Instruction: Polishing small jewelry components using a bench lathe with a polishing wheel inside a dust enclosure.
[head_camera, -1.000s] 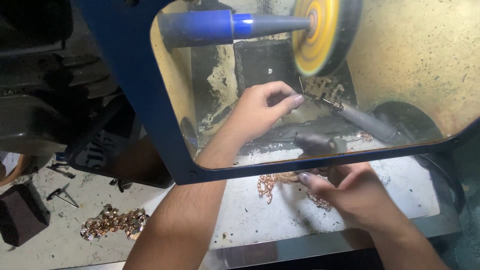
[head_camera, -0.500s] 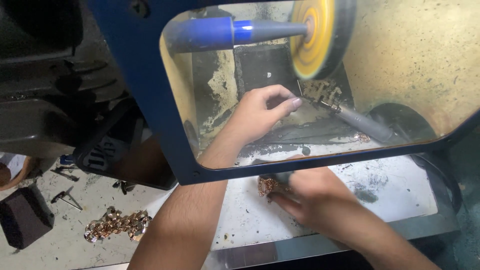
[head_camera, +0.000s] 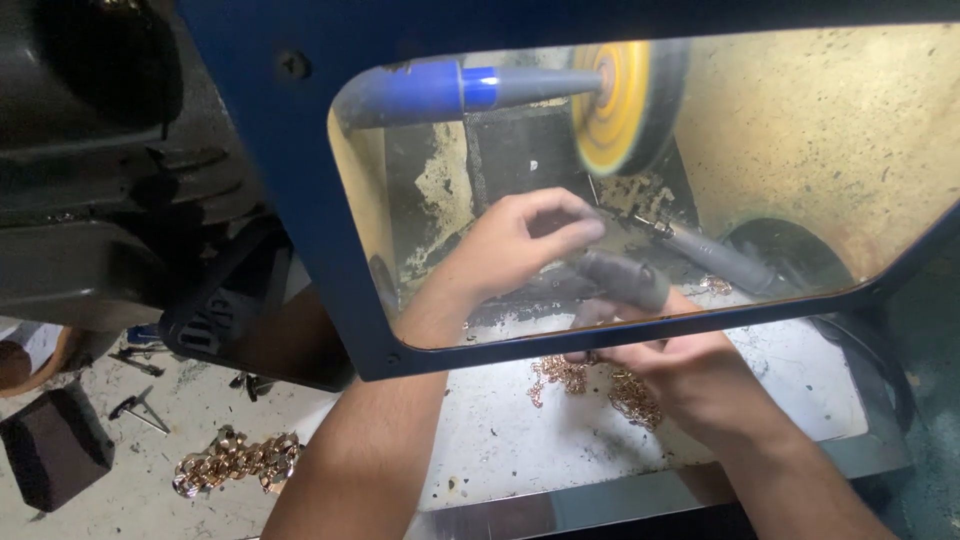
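My left hand (head_camera: 520, 240) is up behind the scratched clear shield with the blue frame (head_camera: 300, 180), fingers (head_camera: 570, 232) curled loosely together and pointing right, toward the thin dark grey rod-shaped tool (head_camera: 715, 258). That rod's long axis runs from upper left down to lower right, and its small tip points up-left, just under the spinning yellow buffing wheel (head_camera: 625, 100). Honestly I can't tell if my fingertips are actually touching the rod's tip or only sitting just beside it; the shield is too hazy.

My right hand (head_camera: 690, 375) is lower, half under the shield's edge, fingers bent in and closed around something dark grey (head_camera: 620, 280) that sticks up behind the shield. What exactly it is, no clue.

Just below that hand, a pile of thin rose-gold chain (head_camera: 565, 375) lies loose on the dusty white tabletop (head_camera: 500, 440), some of it hidden by my palm. Well off to the left, a chunkier gold link chain (head_camera: 235, 462) is on the floor near some small clips (head_camera: 140, 408) and a dark block (head_camera: 55, 445).
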